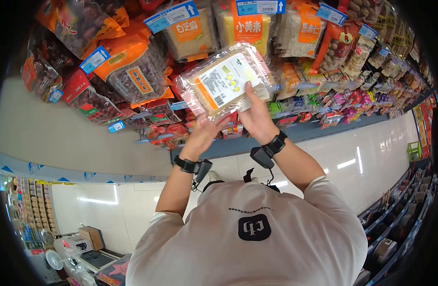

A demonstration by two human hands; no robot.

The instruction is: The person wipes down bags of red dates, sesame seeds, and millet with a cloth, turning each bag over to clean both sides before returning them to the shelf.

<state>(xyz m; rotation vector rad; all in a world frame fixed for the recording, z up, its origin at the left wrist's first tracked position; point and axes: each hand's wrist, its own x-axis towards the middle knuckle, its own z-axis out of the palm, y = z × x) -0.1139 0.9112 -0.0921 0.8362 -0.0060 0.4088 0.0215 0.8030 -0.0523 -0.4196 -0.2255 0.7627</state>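
Both hands hold a clear plastic bag of grain [224, 81] with a white and orange label, in front of the hanging packets. My right hand [258, 114] grips its lower right part, the thumb lying on the front of the bag. At the lower left corner my left hand [203, 133] pinches the plastic edge. Just behind the bag hang a yellow millet packet [247, 28] and a sesame packet [188, 35]. Each wrist wears a black strap with a small device.
Bags of dried dates [133, 71] hang at the left with blue price tags [95, 59]. Rows of small packets [333, 102] run off to the right. A green stool [413, 151] stands far right, and dark shelving [395, 214] fills the lower right.
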